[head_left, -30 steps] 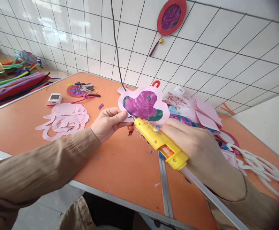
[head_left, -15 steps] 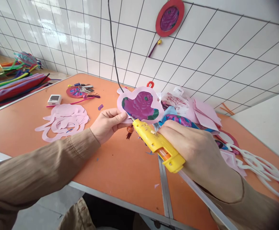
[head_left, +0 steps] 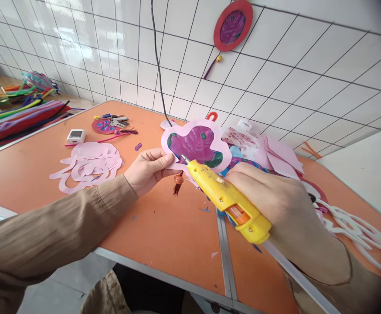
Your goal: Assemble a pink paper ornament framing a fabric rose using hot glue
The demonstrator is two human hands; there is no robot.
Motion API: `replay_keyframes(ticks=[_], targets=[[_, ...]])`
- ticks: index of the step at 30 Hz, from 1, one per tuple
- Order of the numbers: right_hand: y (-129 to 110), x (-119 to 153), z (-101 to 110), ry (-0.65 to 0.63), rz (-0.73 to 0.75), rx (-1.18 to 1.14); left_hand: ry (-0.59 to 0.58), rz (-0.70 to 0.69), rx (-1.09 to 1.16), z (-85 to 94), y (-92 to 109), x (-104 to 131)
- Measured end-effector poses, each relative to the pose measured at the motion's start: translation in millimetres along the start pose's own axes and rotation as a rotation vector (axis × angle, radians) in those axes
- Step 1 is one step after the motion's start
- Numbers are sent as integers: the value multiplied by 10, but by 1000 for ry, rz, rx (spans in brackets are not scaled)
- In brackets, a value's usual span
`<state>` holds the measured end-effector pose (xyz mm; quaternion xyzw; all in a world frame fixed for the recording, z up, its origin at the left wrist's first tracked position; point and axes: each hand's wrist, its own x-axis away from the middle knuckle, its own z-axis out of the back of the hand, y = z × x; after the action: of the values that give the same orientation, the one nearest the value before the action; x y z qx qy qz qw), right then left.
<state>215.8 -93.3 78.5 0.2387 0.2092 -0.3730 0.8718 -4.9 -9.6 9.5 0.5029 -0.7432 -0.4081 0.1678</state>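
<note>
My left hand (head_left: pixel 151 169) pinches the lower left edge of a pink cloud-shaped ornament (head_left: pixel 223 137), thumb on its face. Purple flower-patterned fabric (head_left: pixel 193 144) with green leaves fills its middle. A red loop (head_left: pixel 212 116) stands at the ornament's top, and an orange bead with a dark tassel (head_left: pixel 178 181) hangs below it. Wrapped in my right hand (head_left: pixel 272 205) is a yellow hot glue gun (head_left: pixel 223 192), with a clear glue stick (head_left: pixel 298 275) jutting from its rear. The metal nozzle lies over the fabric's lower part, near my left thumb; contact cannot be made out.
Pink cut-outs (head_left: pixel 89 163) lie left on the orange table (head_left: pixel 164 235), behind them a small white device (head_left: pixel 76 136) and keys (head_left: pixel 120 122). Pink sheets (head_left: pixel 280 152) and white cord (head_left: pixel 357 229) lie right. A black cable (head_left: pixel 158 65) runs down before the tiled wall.
The glue gun has moved right and slightly down, its nozzle shifting from beside my thumb to over the fabric. The ornament has turned a little to the right; my left hand stays nearly still.
</note>
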Motion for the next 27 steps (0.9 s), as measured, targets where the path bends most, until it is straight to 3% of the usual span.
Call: replay_keyframes(ticks=[22,27], targets=[[-18,-31,-29,-11,59,82,0,8,-1,10,-31,-3],[-13,-46,14,81,13,-6,-36,27,-23,30,-4,2]])
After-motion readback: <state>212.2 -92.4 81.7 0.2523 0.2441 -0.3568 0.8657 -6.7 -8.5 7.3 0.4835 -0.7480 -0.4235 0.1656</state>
